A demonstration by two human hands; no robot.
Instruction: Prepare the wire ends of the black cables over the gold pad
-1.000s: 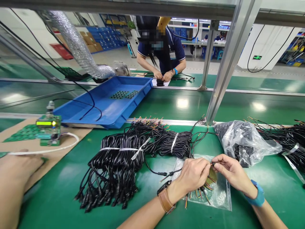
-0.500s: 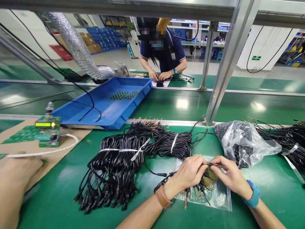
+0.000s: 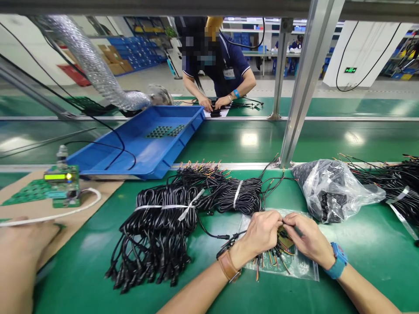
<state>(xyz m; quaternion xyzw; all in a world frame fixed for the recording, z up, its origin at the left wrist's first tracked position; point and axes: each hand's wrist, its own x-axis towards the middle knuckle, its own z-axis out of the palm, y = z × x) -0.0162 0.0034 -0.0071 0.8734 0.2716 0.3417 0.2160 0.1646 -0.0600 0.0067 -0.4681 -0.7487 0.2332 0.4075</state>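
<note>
Thin wire [image 3: 283, 224] pinched in the grips of left hand [image 3: 262, 232] and right hand [image 3: 307, 239], over the bag [image 3: 299, 271] at 6 o'clock on the desk [image 3: 81, 270]. The wire is probably light and limp, its bare tips fragile; hold by the insulation near the end.

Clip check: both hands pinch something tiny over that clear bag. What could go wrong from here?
The left hand and right hand pinch a small wire at their fingertips; it could slip and drop among the loose wires in the clear bag. A loose black cable beside the cable bundle lies close to the left hand, so drawing back might snag it.
</note>
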